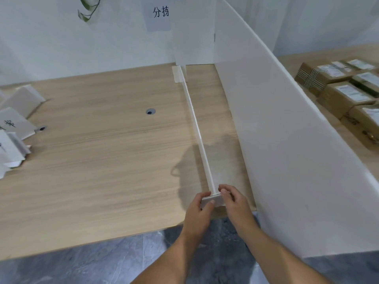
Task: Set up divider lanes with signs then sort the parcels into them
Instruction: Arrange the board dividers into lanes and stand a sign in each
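Observation:
A thin white divider board (196,124) stands on edge across the wooden table (92,160), seen edge-on, running from a white foot bracket (178,73) at the wall to a white foot bracket (213,199) at the front edge. My left hand (200,212) and my right hand (233,203) both grip that front bracket from either side. A taller white divider board (287,140) stands to the right. Brown cardboard parcels (338,87) with labels lie beyond it at the far right. White folded signs (14,124) with black characters sit at the left edge.
A paper sheet (159,15) with black characters hangs on the white back wall. Two round cable holes (150,112) are set in the tabletop. Grey stone floor (102,263) shows below the table's front edge.

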{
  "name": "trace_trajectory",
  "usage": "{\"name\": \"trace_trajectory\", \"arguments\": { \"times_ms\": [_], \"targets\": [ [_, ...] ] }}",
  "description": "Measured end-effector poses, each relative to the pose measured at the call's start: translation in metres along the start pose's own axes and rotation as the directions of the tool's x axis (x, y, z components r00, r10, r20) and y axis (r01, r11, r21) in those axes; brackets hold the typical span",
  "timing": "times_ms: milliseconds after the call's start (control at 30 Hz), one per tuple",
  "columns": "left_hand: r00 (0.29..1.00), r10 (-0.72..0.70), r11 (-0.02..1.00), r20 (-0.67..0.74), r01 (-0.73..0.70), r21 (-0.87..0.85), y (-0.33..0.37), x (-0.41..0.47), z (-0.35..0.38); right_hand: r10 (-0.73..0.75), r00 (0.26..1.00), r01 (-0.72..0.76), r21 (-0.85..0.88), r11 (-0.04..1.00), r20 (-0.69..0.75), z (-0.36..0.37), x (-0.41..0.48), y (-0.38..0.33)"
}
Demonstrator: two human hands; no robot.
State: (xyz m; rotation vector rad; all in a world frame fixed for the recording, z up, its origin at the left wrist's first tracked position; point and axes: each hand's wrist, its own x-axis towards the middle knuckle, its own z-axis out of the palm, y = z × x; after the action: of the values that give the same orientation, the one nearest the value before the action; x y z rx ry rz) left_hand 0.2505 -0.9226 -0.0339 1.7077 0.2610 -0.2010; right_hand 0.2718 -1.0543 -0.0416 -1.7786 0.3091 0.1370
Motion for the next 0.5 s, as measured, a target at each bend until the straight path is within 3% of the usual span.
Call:
{"name": "trace_trajectory", "arguments": {
  "times_ms": [500],
  "targets": [
    [0.999,-0.018,0.999,0.041,0.017,0.043,-0.002,-0.013,0.000,0.019,0.999,-0.018,0.040,0.999,-0.030,-0.006,-0.025,0.001]
  ]
}}
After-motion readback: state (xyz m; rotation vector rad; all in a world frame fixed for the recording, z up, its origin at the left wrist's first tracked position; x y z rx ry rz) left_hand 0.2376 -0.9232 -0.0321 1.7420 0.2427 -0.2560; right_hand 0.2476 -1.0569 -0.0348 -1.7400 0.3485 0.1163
